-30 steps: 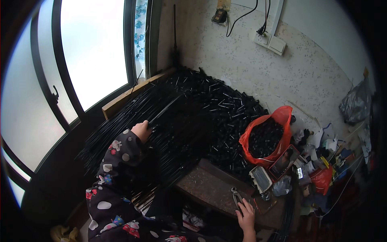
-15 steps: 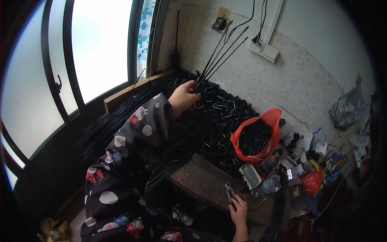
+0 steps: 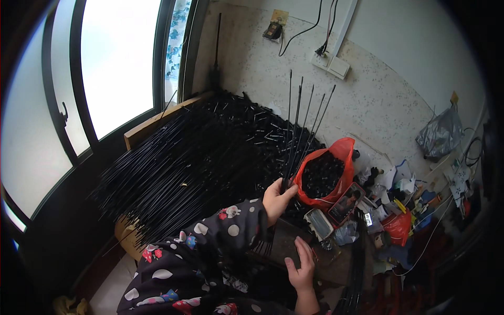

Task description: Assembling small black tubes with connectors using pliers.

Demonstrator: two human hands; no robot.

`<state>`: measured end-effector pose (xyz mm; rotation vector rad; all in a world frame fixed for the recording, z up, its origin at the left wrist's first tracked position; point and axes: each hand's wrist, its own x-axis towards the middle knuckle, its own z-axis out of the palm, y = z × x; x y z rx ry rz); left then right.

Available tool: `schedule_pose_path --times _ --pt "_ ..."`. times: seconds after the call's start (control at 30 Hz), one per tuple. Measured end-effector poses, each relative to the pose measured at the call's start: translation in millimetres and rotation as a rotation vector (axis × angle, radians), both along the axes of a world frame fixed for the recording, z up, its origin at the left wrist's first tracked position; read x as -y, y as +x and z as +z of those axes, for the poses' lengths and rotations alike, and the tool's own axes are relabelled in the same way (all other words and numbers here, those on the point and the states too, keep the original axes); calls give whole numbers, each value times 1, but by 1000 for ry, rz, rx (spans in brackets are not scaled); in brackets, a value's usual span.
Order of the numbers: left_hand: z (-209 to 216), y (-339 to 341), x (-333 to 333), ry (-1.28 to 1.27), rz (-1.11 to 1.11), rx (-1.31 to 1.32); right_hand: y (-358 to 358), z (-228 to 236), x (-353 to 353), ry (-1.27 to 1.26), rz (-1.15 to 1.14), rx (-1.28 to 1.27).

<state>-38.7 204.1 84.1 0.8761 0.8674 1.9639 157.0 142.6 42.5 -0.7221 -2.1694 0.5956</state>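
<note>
Several long thin black rods (image 3: 300, 123) fan upward out of my left hand (image 3: 278, 202), whose fingers are closed round their lower ends. The rods stand just left of a red plastic bag (image 3: 346, 152) filled with small black pieces (image 3: 323, 172). My right hand (image 3: 302, 268) is lower right, over the dark wooden board (image 3: 283, 236). Its fingers are stretched out, and I see nothing held in it. A dense heap of similar black rods (image 3: 157, 173) lies to the left, and many short black tubes (image 3: 252, 121) are piled behind.
A framed window (image 3: 121, 58) is on the left, with a wooden plank (image 3: 152, 123) below it. Right of the bag lie a phone (image 3: 346, 203) showing a picture, a clear-lidded box (image 3: 318, 224) and assorted clutter (image 3: 399, 226). A grey bag (image 3: 441, 134) hangs on the wall.
My left hand has come back from the far pile, moving right and nearer with the rods. The pincers at my right hand no longer show, and its fingers have straightened. The view has shifted slightly.
</note>
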Motion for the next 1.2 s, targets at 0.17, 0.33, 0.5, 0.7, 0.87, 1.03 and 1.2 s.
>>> schedule_pose_path --times 0.17,0.33,0.5,0.7,0.87,1.03,1.2 --pt "23 -2 21 75 -284 226 -65 -2 6 -528 118 -252" --pt "19 -105 55 -381 -509 -565 -47 -5 4 -936 262 -503" --pt "-75 -257 83 -1072 980 -1604 -45 11 -2 -832 294 -582" --pt "-93 -271 83 -1044 898 -1776 -42 33 -10 -737 288 -682" --pt "-108 -289 91 -1027 840 -1755 -35 1 -2 -827 81 -590" --pt "-68 -279 104 -905 691 -1578 -15 -7 7 -867 40 -572" --pt "14 -253 92 -726 559 -1077 -7 -9 8 -858 84 -590"
